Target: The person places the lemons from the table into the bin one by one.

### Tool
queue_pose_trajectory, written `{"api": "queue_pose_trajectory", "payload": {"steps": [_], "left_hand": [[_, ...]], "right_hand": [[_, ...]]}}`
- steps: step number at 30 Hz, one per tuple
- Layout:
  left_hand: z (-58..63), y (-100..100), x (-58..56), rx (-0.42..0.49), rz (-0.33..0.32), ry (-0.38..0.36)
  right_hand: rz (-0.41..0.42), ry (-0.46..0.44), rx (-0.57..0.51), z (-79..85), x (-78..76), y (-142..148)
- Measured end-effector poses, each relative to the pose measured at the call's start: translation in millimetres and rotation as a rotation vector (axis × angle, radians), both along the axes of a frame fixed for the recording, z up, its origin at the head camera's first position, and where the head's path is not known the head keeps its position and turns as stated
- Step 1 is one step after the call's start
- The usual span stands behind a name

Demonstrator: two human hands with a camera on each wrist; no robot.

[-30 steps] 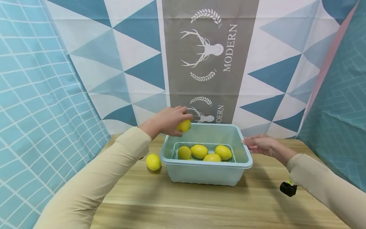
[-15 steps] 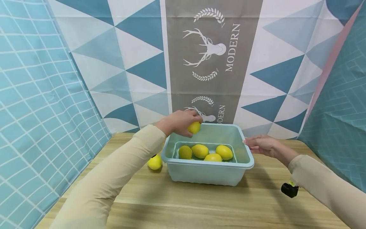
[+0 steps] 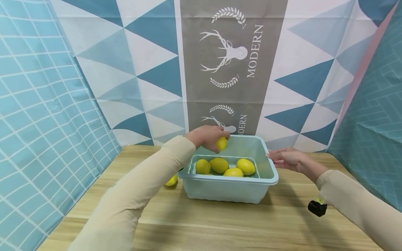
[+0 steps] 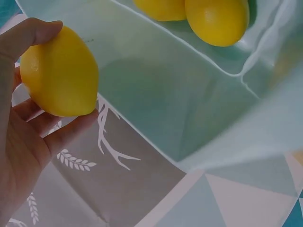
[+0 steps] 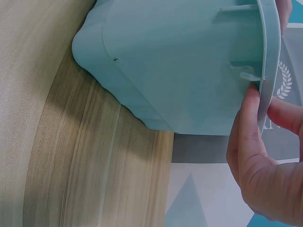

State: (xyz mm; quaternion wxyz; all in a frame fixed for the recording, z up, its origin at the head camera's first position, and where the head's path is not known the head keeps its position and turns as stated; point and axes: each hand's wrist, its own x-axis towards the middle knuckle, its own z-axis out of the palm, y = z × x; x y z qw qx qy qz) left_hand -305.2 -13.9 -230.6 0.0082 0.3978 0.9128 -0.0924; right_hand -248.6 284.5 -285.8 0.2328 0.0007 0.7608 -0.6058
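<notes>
My left hand holds a lemon over the back left part of a pale blue plastic bin. In the left wrist view, thumb and fingers curl round that lemon, above the bin's inner wall. Several lemons lie on the bin's floor. Another lemon sits on the table left of the bin, partly hidden by my left sleeve. At the bin's right rim, my right hand pinches the edge; the right wrist view shows its thumb and fingers on either side of the rim.
The bin stands on a wooden table. A patterned cloth hangs behind it, with a blue grid cloth at the left and a teal cloth at the right. A small black device shows beside my right sleeve.
My left hand has moved right and slightly down with the lemon, from the bin's left edge to over its inside. The left sleeve now covers more of the table lemon. My right hand stays put.
</notes>
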Motion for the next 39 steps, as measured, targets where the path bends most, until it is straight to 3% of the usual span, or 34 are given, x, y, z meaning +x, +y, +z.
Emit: {"api": "queue_pose_trajectory", "payload": {"steps": [10,22,31,36,39], "left_hand": [[-4.0,11.1,-4.2,0.019,-0.016,-0.016],[-15.0,17.2,-4.2,-0.061,-0.031,-0.059],[6.3,17.7,2.2,-0.045,0.019,-0.108],[13.5,11.9,9.5,-0.041,0.054,-0.09],[15.9,8.8,15.9,-0.045,0.073,-0.043]], "right_hand": [[0.005,0.002,-0.009,1.5,-0.8,0.8],[0.027,0.007,-0.004,-1.9,-1.9,-2.8],[0.007,0.001,0.01,-0.9,-1.9,-0.1],[0.02,0.012,0.028,0.4,-1.5,-0.1],[0.016,0.012,0.044,-0.2,-1.1,0.1]]}}
